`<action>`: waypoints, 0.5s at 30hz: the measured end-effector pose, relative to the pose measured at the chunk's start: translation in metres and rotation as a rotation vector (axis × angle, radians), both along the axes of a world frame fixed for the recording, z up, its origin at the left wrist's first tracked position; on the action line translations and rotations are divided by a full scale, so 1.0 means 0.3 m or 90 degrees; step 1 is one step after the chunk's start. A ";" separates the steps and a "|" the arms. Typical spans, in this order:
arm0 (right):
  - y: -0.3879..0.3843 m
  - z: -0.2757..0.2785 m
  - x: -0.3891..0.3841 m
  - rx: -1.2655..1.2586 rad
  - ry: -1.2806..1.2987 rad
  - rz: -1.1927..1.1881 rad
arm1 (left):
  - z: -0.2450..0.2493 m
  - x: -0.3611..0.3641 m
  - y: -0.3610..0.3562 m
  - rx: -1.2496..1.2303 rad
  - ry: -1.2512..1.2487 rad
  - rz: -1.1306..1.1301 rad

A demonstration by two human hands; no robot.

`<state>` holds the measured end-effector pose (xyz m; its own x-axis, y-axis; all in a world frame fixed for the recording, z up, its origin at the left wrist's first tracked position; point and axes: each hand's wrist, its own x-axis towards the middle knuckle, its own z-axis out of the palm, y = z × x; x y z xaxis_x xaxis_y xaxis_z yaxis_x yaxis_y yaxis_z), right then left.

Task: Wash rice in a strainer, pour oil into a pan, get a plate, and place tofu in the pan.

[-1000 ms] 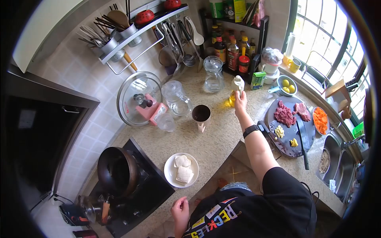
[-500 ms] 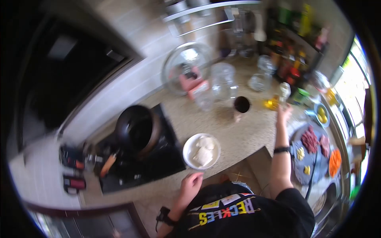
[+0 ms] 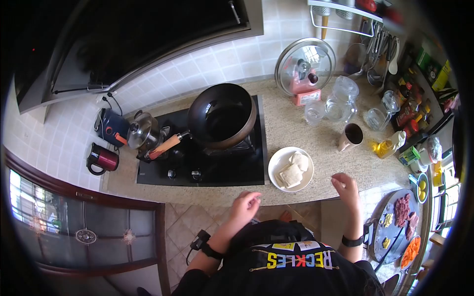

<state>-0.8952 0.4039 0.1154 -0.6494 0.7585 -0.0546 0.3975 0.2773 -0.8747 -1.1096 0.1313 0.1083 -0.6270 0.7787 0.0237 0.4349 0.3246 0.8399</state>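
My left hand (image 3: 245,207) hovers by the counter's front edge, left of the plate, its fingers loosely bent and nothing visible in them. On the other side of the plate is my right hand (image 3: 347,191), also empty, with thumb and fingers slightly apart. Between them, a white plate (image 3: 273,181) holds pale, flat blocks that look like tofu (image 3: 292,175). An oil bottle (image 3: 383,148) with yellow liquid stands farther back on the right, apart from my right hand. A dark-mouthed cup (image 3: 344,142) is nearer to that hand.
A wok (image 3: 197,116) sits on the black hob (image 3: 224,170), its wooden handle pointing left beside a lidded pot (image 3: 143,132). Glass lid (image 3: 284,74) and pitcher (image 3: 337,109) stand by the wall. At right, a round board (image 3: 381,224) bears chopped meat (image 3: 402,209); shredded carrot (image 3: 411,252) lies beside it.
My right hand has left the oil bottle and come back toward the plate. My left hand stays near the counter edge. The whole view has swung left, showing more of the hob.
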 end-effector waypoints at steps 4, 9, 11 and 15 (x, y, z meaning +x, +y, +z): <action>-0.180 -0.006 -0.081 0.209 -0.051 0.156 | -0.006 -0.211 -0.169 0.052 0.065 0.144; -0.507 0.002 -0.334 -0.122 -0.061 0.230 | 0.108 -0.581 -0.382 0.166 0.209 0.334; -0.638 -0.029 -0.481 -0.160 -0.009 0.311 | 0.182 -0.708 -0.437 0.206 0.316 0.443; -0.890 -0.072 -0.845 -0.198 0.111 0.395 | 0.205 -0.987 -0.519 0.110 0.524 0.300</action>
